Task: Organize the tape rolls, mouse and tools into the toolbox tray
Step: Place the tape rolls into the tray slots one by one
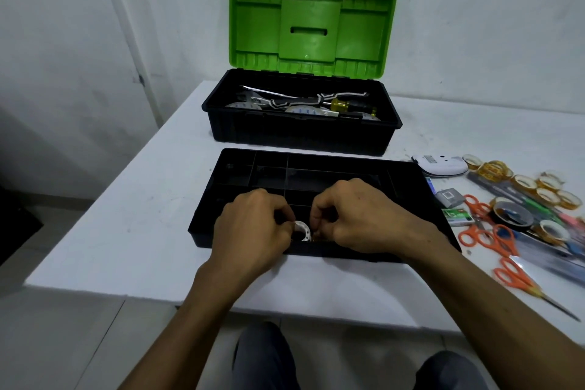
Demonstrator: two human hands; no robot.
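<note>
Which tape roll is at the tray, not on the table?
The white roll, pinched by the left hand at the tray's near edge. The amber rolls and the black roll lie on the table, right of it.

Pinching a small white tape roll (301,227) with the left hand (253,226) and the right hand (359,218), one on each side, low in the near middle part of the black tray (332,158). Behind the tray, an open toolbox (300,133) with its green lid (311,25) standing up and a yellow screwdriver (352,105) inside. Off to the right on the white table (126,199): a white mouse (441,165), lots of little yellow tape rolls (538,187) and orange scissors (489,233).
</note>
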